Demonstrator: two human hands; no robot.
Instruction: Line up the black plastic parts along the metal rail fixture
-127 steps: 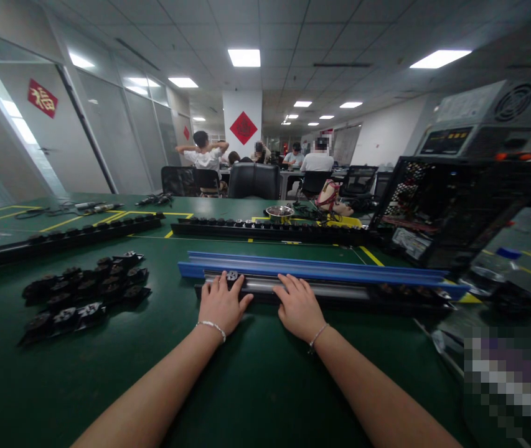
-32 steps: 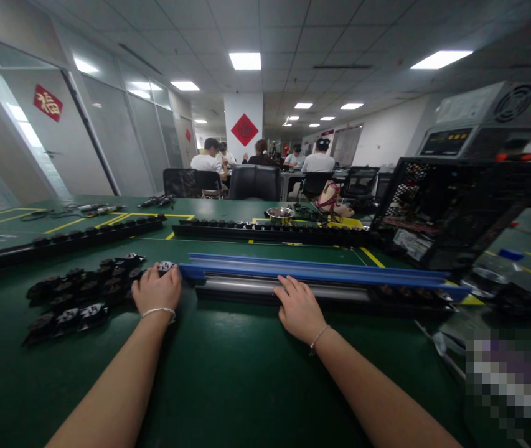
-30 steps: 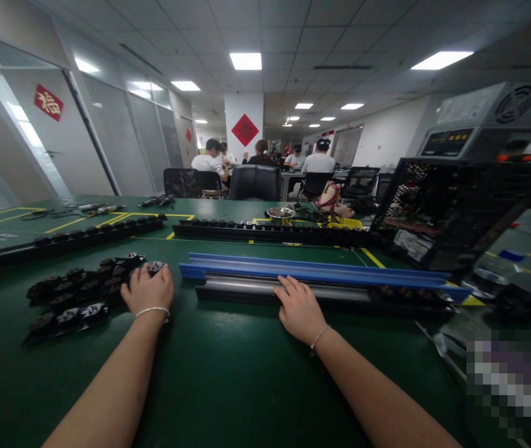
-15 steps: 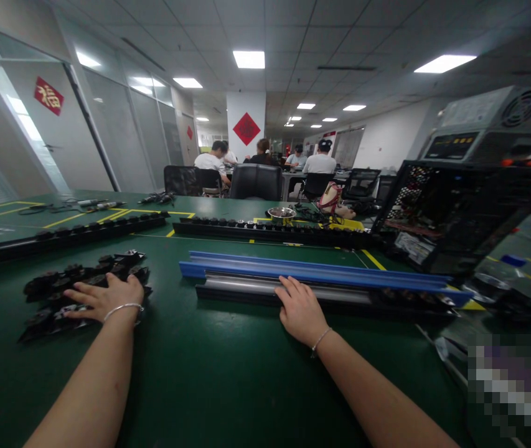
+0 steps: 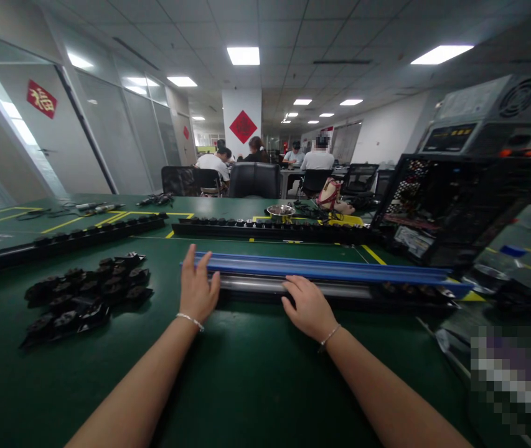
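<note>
Black rail (image 5: pixel 344 291), grey-channelled, on the table (image 5: pixel 256 386) before the person; long axis left–right, right end slightly nearer. Dark pieces sit at that end. Blue rail (image 5: pixel 316 267) alongside, beyond, nearly parallel. Right hand (image 5: pixel 310 306): fingers loosely extended over the black rail, gripping nothing visible. Left hand (image 5: pixel 198 289): fingers spread at the rails' left end, nothing seen in hold. Door's red diamond sign (image 5: pixel 42 99) reads "福".
</note>
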